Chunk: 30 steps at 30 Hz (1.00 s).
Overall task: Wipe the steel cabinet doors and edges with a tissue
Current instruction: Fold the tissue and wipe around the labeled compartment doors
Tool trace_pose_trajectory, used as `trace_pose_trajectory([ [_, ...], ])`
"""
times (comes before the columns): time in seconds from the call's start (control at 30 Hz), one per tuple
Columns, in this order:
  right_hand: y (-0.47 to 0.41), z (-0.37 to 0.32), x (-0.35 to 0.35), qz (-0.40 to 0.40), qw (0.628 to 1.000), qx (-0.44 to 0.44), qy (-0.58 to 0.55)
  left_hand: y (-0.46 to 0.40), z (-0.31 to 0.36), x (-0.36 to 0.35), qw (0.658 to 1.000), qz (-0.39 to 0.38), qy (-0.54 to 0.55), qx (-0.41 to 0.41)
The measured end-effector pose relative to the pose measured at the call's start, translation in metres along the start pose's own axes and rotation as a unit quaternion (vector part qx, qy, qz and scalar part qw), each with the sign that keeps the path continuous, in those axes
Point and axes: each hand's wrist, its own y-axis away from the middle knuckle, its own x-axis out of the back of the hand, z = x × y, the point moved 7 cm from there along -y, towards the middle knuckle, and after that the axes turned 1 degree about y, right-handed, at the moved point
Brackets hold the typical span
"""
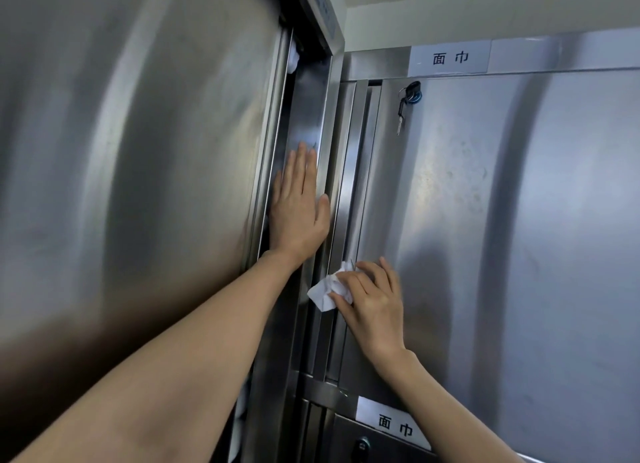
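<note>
A steel cabinet fills the view. Its big left door stands slightly ajar, and a narrow steel edge strip runs beside it. My left hand lies flat with straight fingers against that strip. My right hand presses a crumpled white tissue against the vertical edge of the right door, fingers curled over the tissue.
A key hangs from the lock at the right door's top left. White labels with black characters sit above the right door and on the lower cabinet. A second lock shows at the bottom. White items peek through the left door's gap.
</note>
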Motion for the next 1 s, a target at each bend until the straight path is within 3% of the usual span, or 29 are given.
trace_pose_trajectory([
  [0.17,-0.008,0.003,0.007,-0.001,0.999,-0.025,-0.03,-0.001,0.003,0.002,1.0,-0.013,-0.003,0.008],
  [0.3,-0.017,0.008,0.017,-0.025,0.984,-0.127,-0.119,0.0,0.006,0.003,0.999,-0.024,-0.032,0.016],
  [0.5,-0.027,0.02,0.042,-0.059,0.912,-0.304,-0.268,0.038,0.039,0.011,0.998,-0.058,0.018,-0.024],
  [0.67,-0.02,0.033,0.08,-0.053,0.857,-0.406,-0.312,0.117,0.07,0.038,0.986,0.008,0.154,0.068],
  [1.0,0.06,0.009,0.159,-0.123,0.741,-0.502,-0.429,0.21,0.152,0.076,0.978,0.023,0.205,-0.038],
])
